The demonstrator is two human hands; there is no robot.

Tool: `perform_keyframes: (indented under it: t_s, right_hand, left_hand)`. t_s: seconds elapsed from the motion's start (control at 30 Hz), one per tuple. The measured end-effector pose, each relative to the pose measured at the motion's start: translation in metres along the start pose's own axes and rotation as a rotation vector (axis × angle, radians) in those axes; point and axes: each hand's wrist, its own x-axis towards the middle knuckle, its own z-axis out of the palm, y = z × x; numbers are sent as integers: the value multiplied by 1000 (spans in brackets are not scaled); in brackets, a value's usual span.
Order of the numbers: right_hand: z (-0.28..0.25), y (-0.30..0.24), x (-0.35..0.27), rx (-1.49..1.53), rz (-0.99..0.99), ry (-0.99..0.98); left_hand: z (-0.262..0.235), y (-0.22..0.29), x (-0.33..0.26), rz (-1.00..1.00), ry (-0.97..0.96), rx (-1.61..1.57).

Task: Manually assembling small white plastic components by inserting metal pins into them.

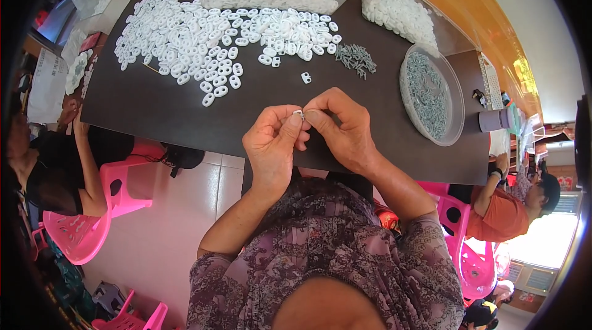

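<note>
1. Head view: the grip of the left hand (273, 145) is clamped on a small white piece (298, 112) above the dark bench (209, 123).
2. The right hand (346, 131) has thumb and forefinger together at its right side; whether they clamp anything, I cannot tell.
3. Small grey parts (354, 60) lie beyond, near loose white ovals (192, 37).

The left hand (271, 148) and right hand (347, 136) meet over the dark worktop (154, 101), pinching a small white piece (298, 112). Ahead lie white two-holed oval plates (185, 40) and a pile of grey screws (356, 61); a round clear tray (456, 97) to the right holds more.
</note>
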Motion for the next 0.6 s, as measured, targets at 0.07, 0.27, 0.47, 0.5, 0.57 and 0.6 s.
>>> perform_keyframes:
  t_s: [0.07, 0.27, 0.47, 0.5, 0.57, 0.6]
  right_hand:
    - [3, -1, 1, -49, -77, 45]
    - [0, -6, 7, -102, -218, 59]
    - [-6, -5, 50, -270, -333, 103]
    - [-2, 0, 61, -269, -337, 106]
    - [11, 15, 81, -608, -468, 103]
    - [16, 20, 87, -610, -471, 110]
  left_hand:
    - [1, -1, 0, 24, 1, -33]
    - [-1, 0, 1, 15, 8, -56]
    - [-3, 2, -2, 35, 70, -115]
    - [-3, 2, -3, 40, 68, -113]
    - [-4, 1, -3, 75, 75, -145]
    - [-4, 0, -3, 79, 68, -144]
